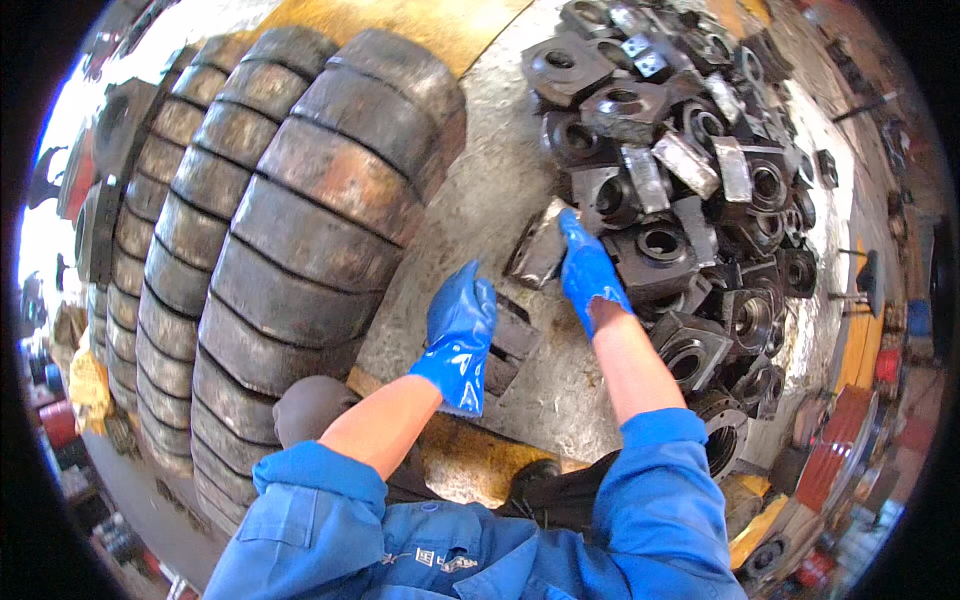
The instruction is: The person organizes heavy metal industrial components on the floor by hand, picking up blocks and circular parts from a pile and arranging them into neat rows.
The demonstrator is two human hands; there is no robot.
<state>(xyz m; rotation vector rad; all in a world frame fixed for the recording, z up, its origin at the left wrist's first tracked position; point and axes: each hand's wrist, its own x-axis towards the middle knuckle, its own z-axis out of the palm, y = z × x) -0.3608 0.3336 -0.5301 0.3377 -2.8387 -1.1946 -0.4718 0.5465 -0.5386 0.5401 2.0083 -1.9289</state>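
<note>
I wear blue rubber gloves on both hands. My right hand (592, 268) grips the right side of a worn metal block (540, 245), its fingers reaching the block's far end. Beside the block, a heap of dark metal blocks with round holes (660, 242) spreads to the right. My left hand (462, 318) is open and holds nothing I can see, its fingers loosely bent. It hovers next to a dark slotted metal block (512, 345) and partly covers it; whether the two touch cannot be told.
Long rows of stacked dark metal blocks (300, 240) curve along my left. A grey metal plate (480, 150) lies between rows and heap. Yellow surfaces (400, 22) show at the far side. On the right are a reddish cylinder (835, 445) and a dark stool-like object (868, 275).
</note>
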